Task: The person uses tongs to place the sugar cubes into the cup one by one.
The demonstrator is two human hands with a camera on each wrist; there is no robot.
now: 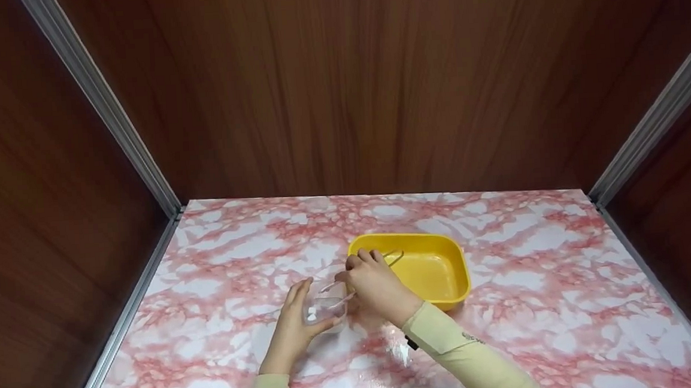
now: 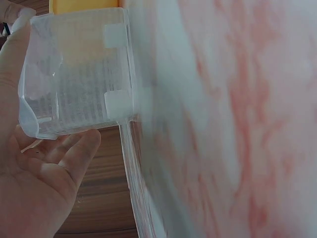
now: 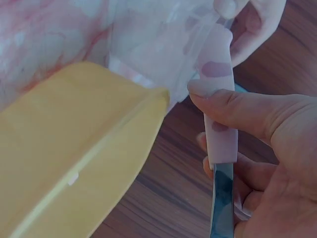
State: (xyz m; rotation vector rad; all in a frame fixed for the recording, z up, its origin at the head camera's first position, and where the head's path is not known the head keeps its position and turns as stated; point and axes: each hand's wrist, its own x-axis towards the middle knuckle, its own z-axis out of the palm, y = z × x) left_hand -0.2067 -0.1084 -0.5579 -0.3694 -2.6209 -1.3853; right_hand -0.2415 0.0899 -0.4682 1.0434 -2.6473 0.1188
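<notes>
A clear plastic box, with two whitish square patches on one side, stands close over the table to the left of the yellow tub. My left hand holds it with the thumb on one side and the fingers on the other. My right hand pinches a pair of tongs with pink, darker-spotted ends and a bent metal strip. In the head view the pink ends overlap the box's opening. The metal bend points back over the yellow tub. My right palm hides part of the tongs.
The tub stands directly beside and under the right hand, its rim raised above the tabletop. The table has a red and white marbled surface. Dark wood panels with grey metal corner posts enclose the back and sides.
</notes>
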